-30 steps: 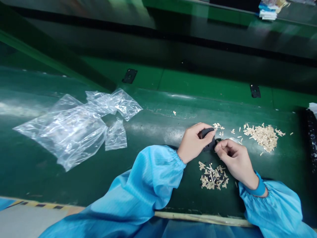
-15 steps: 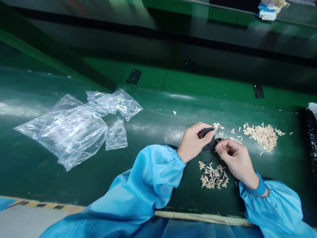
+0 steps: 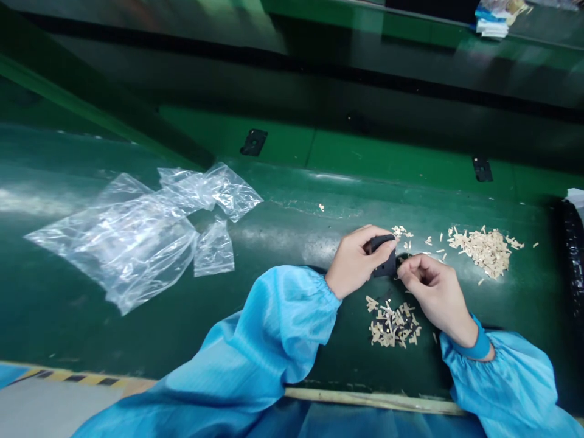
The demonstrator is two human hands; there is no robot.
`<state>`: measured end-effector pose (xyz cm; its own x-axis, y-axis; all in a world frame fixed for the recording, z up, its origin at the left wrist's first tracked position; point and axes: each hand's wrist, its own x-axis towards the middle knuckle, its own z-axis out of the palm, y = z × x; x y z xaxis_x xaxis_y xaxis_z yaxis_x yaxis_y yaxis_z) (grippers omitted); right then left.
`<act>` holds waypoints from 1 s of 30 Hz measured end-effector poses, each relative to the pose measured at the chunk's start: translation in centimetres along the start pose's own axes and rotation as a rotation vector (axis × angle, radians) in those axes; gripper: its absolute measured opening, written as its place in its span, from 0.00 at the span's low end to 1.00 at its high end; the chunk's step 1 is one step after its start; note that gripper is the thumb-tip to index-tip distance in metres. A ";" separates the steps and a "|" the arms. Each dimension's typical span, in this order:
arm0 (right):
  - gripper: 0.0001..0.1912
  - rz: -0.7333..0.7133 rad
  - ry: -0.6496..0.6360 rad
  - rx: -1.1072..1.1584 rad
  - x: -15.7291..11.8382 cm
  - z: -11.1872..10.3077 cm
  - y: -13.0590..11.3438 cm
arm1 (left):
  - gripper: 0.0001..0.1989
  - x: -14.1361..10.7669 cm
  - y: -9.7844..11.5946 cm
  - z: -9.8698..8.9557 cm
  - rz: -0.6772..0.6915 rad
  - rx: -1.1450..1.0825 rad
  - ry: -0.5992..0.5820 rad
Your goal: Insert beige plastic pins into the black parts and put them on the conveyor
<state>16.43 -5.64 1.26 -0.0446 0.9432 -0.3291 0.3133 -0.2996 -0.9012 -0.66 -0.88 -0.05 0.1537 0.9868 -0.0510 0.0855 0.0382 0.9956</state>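
My left hand (image 3: 360, 258) grips a flat black plastic part (image 3: 384, 263) between thumb and fingers, tilted up off the green table. Close by its right edge, my right hand (image 3: 431, 289) is closed in a pinch; whatever sits between its fingertips is too small to make out. Just below the hands lies a small pile of cream strips mixed with black bits (image 3: 395, 325). A larger heap of small cream pieces (image 3: 490, 250) is spread to the right of my right hand. A few loose cream pieces (image 3: 401, 232) lie beyond the black part.
Crumpled clear plastic bags (image 3: 141, 243) cover part of the table at left. Along the back runs a green strip (image 3: 328, 149) carrying flat black parts, one left of centre (image 3: 253, 142) and one at right (image 3: 482, 170). A shiny black bag (image 3: 573, 255) stands at the right edge.
The black parts on the back strip have shifted a little to the right. Both hands stay almost in place, with the black part still in my left hand.
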 end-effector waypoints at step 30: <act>0.07 -0.029 0.032 -0.036 0.0 0.2 0.3 | 0.04 0.2 -0.4 0.0 0.088 0.178 0.045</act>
<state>16.33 -5.77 0.94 -0.0243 0.9558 -0.2930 0.3464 -0.2669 -0.8993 -0.67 -0.72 -0.42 0.1248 0.9912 0.0435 0.2468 -0.0734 0.9663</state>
